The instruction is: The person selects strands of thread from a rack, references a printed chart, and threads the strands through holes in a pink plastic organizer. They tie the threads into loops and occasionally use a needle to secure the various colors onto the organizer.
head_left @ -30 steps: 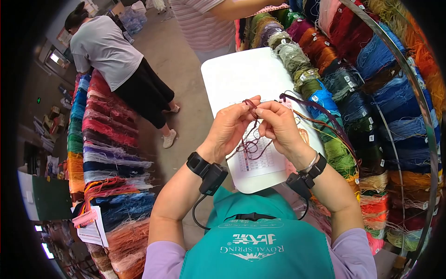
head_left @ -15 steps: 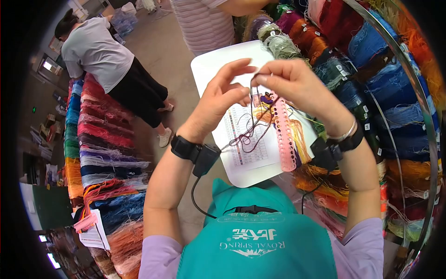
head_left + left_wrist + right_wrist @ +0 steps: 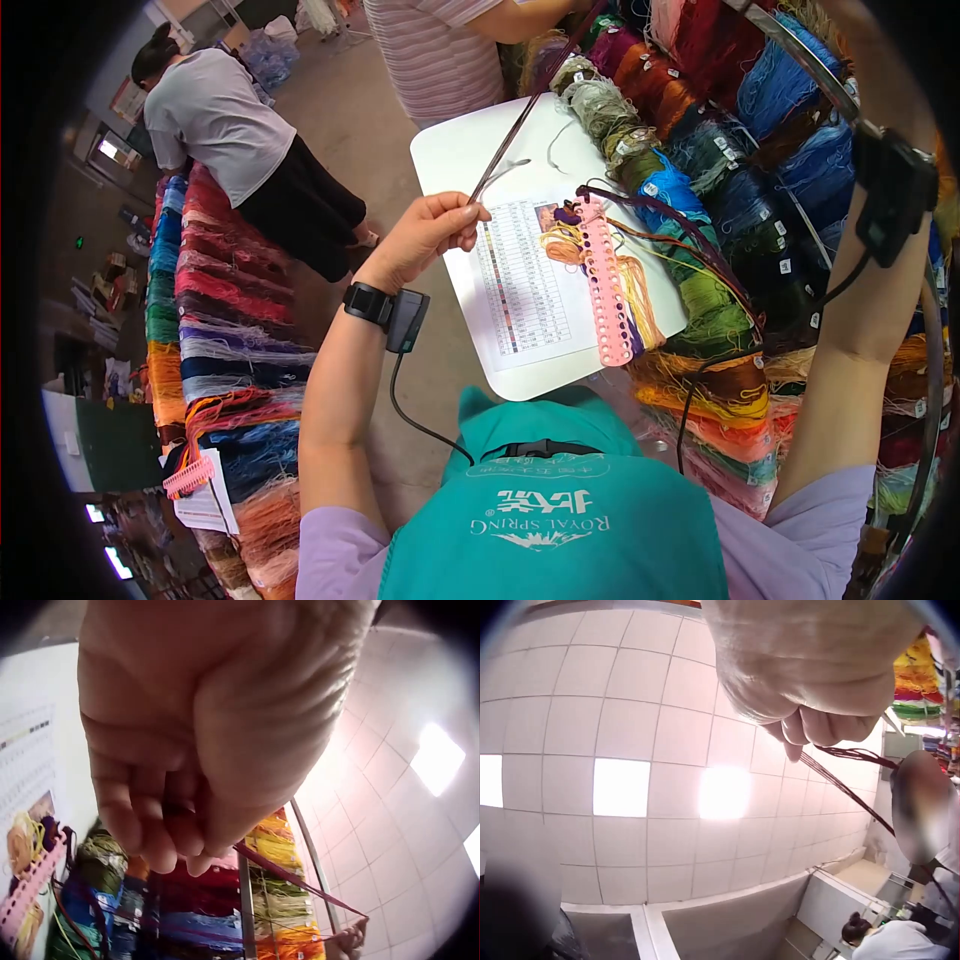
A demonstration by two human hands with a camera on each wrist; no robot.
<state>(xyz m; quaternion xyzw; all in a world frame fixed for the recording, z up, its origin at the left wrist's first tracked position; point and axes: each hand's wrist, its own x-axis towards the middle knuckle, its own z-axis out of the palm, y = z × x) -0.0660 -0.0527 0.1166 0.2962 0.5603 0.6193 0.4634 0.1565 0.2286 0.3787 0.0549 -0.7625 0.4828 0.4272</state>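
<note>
here, maroon strands (image 3: 274, 865) outside threaded holder (image 3: 604, 285)

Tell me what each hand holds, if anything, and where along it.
Dark red thread: the left hand pinches the lower end of the stretched span, the right hand grips the raised end.

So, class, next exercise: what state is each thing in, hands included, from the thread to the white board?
Left hand: curled, pinching thread
Right hand: held up high, gripping thread
Dark red thread: stretched between both hands
White board: loaded
Printed sheet: flat on the board, partly covered
Pink strip: lying on the board, coloured threads attached
</note>
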